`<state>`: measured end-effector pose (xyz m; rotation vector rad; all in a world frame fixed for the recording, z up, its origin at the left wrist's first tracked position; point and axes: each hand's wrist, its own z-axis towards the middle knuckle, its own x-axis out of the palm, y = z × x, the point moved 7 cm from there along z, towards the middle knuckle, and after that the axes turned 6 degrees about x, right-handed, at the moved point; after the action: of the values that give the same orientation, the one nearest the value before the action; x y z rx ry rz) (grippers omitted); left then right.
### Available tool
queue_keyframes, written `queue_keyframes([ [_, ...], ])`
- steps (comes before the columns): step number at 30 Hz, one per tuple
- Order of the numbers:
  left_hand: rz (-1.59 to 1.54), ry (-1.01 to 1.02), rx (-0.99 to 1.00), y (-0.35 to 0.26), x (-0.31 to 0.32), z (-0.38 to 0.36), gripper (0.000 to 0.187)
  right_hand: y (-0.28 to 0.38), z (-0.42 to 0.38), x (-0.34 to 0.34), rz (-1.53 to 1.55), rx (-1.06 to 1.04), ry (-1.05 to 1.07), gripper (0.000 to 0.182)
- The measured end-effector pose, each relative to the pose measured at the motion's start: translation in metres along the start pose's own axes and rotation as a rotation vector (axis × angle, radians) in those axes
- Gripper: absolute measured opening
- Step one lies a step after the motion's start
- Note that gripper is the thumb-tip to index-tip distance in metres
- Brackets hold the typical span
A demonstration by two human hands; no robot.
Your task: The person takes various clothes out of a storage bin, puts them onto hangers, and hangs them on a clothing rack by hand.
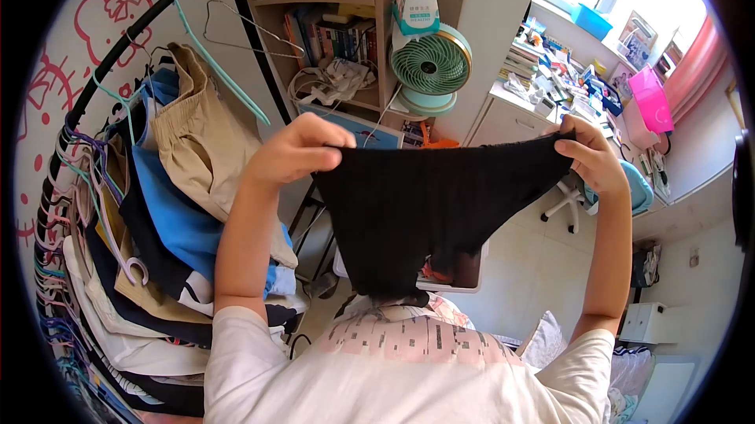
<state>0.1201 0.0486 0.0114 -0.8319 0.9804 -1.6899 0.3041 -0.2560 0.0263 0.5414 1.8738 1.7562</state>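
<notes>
Holding the black cloth garment (417, 196) up at the centre of the frame works best with even tension along its top edge, the left hand (295, 149) pinching its upper-left corner and the right hand (595, 158) its upper-right, so it hangs unbunched.

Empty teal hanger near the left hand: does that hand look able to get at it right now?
Probably yes, if it lets go first: the left hand looks close to the lower end of the teal hanger, nothing visible between them, but its fingers grip the black garment.
</notes>
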Motion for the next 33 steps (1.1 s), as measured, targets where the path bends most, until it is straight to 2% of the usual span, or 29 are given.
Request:
queue_keyframes([
  [1, 0.0, 0.001, -0.001, 0.007, -0.002, 0.002, 0.032, -0.009, 0.001, -0.006, -0.059, 0.093, -0.076, 0.02],
  [2, 0.229, -0.176, -0.14, 0.025, -0.023, 0.001, 0.029, -0.011, -0.001, -0.005, -0.058, 0.092, -0.078, 0.02],
  [3, 0.458, -0.352, -0.277, 0.035, -0.041, -0.002, 0.026, -0.011, -0.004, -0.006, -0.122, 0.16, -0.259, 0.017],
  [4, 0.661, -0.409, -0.27, 0.026, -0.04, 0.0, 0.035, -0.012, -0.009, -0.006, -0.186, 0.226, -0.441, 0.015],
  [5, 0.662, -0.407, -0.268, 0.027, -0.032, 0.002, 0.035, -0.014, -0.009, 0.003, -0.185, 0.224, -0.443, 0.015],
  [7, 0.824, -0.602, -0.111, 0.014, -0.019, -0.001, 0.039, -0.026, -0.011, 0.025, 0.086, 0.216, -0.43, 0.017],
  [9, 0.831, -0.657, -0.089, 0.008, -0.001, -0.005, 0.038, -0.038, -0.015, 0.045, 0.227, 0.142, -0.501, 0.015],
  [10, 0.727, -0.711, -0.054, 0.012, 0.007, -0.007, 0.037, -0.035, -0.019, 0.066, 0.425, 0.14, -0.553, 0.011],
  [12, 0.611, -0.745, -0.012, 0.024, 0.03, -0.01, 0.034, -0.032, -0.024, 0.109, 0.536, 0.061, -0.473, 0.015],
  [15, 0.402, -0.695, -0.018, 0.034, 0.078, -0.011, 0.024, -0.029, -0.028, 0.169, 0.393, -0.042, -0.336, 0.02],
  [17, 0.136, -0.702, 0.113, 0.05, 0.093, -0.016, 0.015, -0.031, -0.026, 0.191, 0.251, -0.229, -0.383, 0.028],
  [18, 0.026, -0.648, 0.08, 0.05, 0.097, -0.018, 0.021, -0.03, -0.026, 0.195, 0.119, -0.334, -0.4, 0.033],
  [19, 0.054, -0.665, 0.162, 0.05, 0.095, -0.018, 0.027, -0.026, -0.029, 0.199, -0.013, -0.438, -0.414, 0.038],
  [20, 0.095, -0.683, 0.153, 0.049, 0.092, -0.019, 0.03, -0.022, -0.033, 0.206, -0.211, -0.481, -0.345, 0.048],
  [21, 0.137, -0.703, 0.141, 0.045, 0.089, -0.02, 0.033, -0.021, -0.034, 0.214, -0.203, -0.367, -0.282, 0.055],
  [23, 0.099, -0.743, 0.101, 0.05, 0.072, -0.025, 0.031, -0.026, -0.03, 0.214, -0.156, -0.303, -0.173, 0.061],
  [25, 0.056, -0.758, 0.123, 0.052, 0.059, -0.03, 0.026, -0.039, -0.021, 0.196, -0.141, -0.37, -0.059, 0.068],
  [27, 0.114, -0.713, 0.156, 0.049, 0.052, -0.033, 0.025, -0.046, -0.014, 0.168, -0.076, -0.471, -0.37, 0.074],
  [28, 0.162, -0.658, 0.17, 0.047, 0.051, -0.035, 0.025, -0.052, -0.005, 0.166, 0.121, -0.361, -0.418, 0.087],
  [29, 0.175, -0.676, 0.177, 0.047, 0.046, -0.038, 0.025, -0.061, 0.007, 0.169, 0.25, -0.335, -0.329, 0.084],
  [31, 0.07, -0.519, 0.118, 0.054, 0.046, -0.035, 0.029, -0.117, 0.023, 0.174, 0.449, 0.061, 0.043, 0.063],
  [32, 0.095, -0.517, 0.017, 0.051, 0.044, -0.04, 0.033, -0.118, 0.028, 0.178, 0.375, 0.009, 0.038, 0.034],
  [33, 0.107, -0.533, 0.025, 0.044, 0.04, -0.044, 0.033, -0.115, 0.029, 0.18, 0.372, 0.005, 0.059, 0.034],
])
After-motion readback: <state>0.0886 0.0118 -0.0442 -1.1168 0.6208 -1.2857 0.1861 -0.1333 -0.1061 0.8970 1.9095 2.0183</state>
